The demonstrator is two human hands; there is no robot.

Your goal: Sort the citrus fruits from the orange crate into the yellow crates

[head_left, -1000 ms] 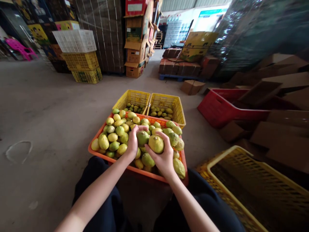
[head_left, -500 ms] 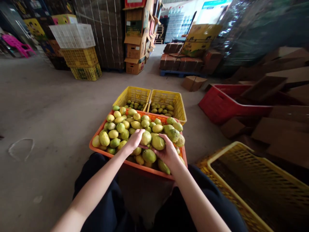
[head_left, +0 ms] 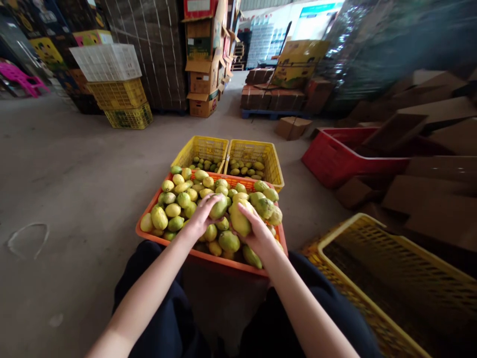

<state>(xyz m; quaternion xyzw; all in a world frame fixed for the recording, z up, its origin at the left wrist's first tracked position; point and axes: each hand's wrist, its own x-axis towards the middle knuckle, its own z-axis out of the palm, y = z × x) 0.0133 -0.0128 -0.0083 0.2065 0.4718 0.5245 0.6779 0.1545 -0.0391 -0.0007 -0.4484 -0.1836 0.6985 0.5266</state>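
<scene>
An orange crate (head_left: 149, 237) heaped with yellow-green lemons (head_left: 173, 210) stands right in front of my knees. My left hand (head_left: 203, 214) is closed around a greenish lemon (head_left: 218, 208) above the middle of the heap. Beside it, my right hand (head_left: 256, 228) grips a larger, yellower lemon (head_left: 240, 219), with the thumb lying over its side. The two held lemons are a small gap apart. Some of the fingers are hidden behind the fruit and below it.
Beyond the orange crate are two yellow crates (head_left: 274, 164) with lemons at the bottom. To my right stand another yellow crate (head_left: 357, 221) and a red crate (head_left: 324, 159) among flattened cardboard (head_left: 432, 199). Stacked crates (head_left: 119, 94) and boxes (head_left: 203, 82) rise farther back.
My hands have drawn slightly apart, and both lemons have turned in them. The right one is now tilted more upright. The whole view has shifted a little.
</scene>
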